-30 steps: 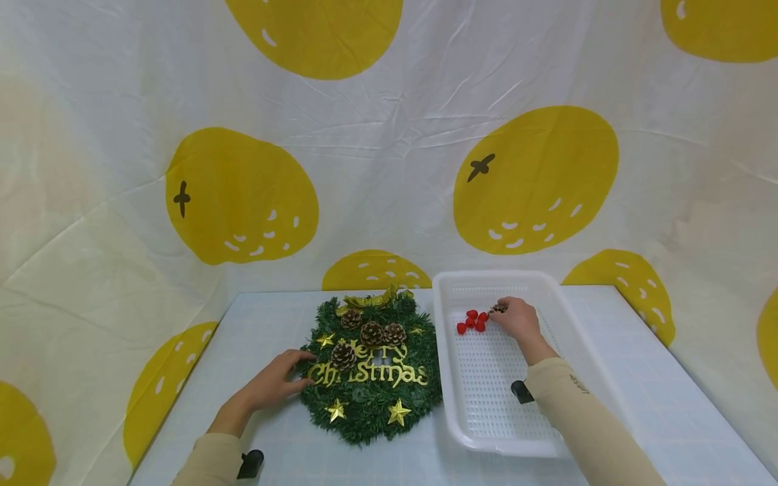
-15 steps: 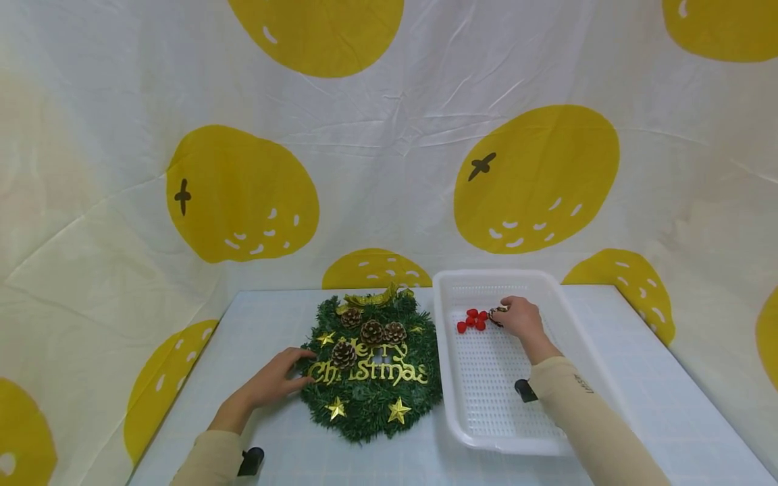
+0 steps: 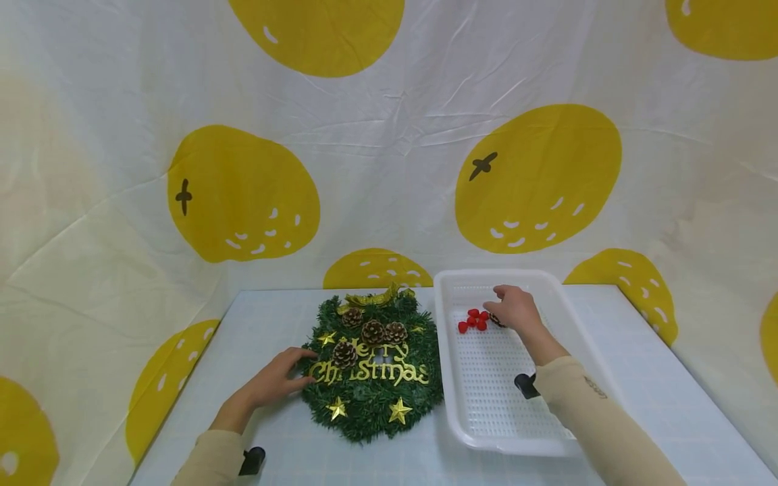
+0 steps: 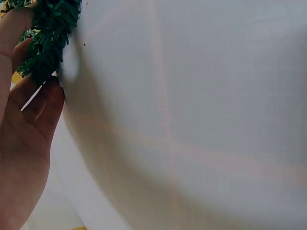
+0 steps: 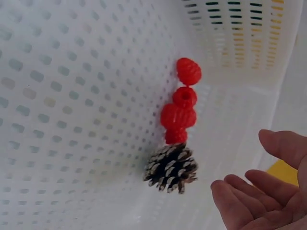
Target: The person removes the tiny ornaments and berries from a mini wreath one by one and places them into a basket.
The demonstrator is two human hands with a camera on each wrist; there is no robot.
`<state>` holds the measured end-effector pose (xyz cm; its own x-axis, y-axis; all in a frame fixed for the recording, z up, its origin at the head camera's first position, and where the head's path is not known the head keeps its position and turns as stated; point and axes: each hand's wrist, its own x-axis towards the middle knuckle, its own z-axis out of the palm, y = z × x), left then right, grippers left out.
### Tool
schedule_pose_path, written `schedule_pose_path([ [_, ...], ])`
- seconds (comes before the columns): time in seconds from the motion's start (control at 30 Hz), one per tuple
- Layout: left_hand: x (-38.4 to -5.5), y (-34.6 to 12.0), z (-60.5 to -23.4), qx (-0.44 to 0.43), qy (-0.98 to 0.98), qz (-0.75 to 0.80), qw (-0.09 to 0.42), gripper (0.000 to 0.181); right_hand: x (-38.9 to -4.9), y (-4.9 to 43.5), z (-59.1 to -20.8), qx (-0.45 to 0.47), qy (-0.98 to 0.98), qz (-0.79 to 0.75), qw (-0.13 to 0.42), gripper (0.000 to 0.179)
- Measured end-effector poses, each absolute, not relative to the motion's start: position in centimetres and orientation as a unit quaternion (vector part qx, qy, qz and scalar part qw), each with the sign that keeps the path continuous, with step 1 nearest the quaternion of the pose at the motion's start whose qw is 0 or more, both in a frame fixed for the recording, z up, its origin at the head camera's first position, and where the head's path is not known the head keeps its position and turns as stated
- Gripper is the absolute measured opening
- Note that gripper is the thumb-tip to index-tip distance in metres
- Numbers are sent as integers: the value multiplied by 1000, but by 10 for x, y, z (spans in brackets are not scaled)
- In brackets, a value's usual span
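Observation:
A green wreath [image 3: 358,401] lies on the table in the head view, bearing gold "Merry Christmas" lettering, gold stars, several pinecones and a gold ribbon. My left hand [image 3: 275,383] holds its left edge; the left wrist view shows thumb and fingers around the foliage [image 4: 48,52]. Over the white plastic basket [image 3: 486,412] hovers my right hand [image 3: 515,309], fingers spread, holding nothing. Just apart from those fingers, a white-tipped pinecone [image 5: 171,167] rests in the basket. Touching it is a cluster of red raspberries [image 5: 181,115]. In the head view my hand partly covers the pinecone.
The basket stands directly right of the wreath, its raised rim [image 3: 442,378] close to the foliage. A pale checked tablecloth [image 3: 340,466] covers the table. Behind hangs a white curtain [image 3: 389,189] printed with yellow fruit.
My right hand has let go of the pinecone, its fingers opening and lifting slightly away. The pinecone now sits beside the raspberries. My left hand keeps its place on the wreath.

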<state>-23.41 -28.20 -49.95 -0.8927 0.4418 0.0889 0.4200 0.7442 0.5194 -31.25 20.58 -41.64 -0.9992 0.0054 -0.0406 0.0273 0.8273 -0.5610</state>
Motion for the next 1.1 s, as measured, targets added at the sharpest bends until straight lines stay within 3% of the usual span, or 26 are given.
schedule_pose_path([
  [1.1, -234, -282, -500, 218, 934, 281, 32, 50, -256, 129, -367, -152, 932, -325, -61, 55],
])
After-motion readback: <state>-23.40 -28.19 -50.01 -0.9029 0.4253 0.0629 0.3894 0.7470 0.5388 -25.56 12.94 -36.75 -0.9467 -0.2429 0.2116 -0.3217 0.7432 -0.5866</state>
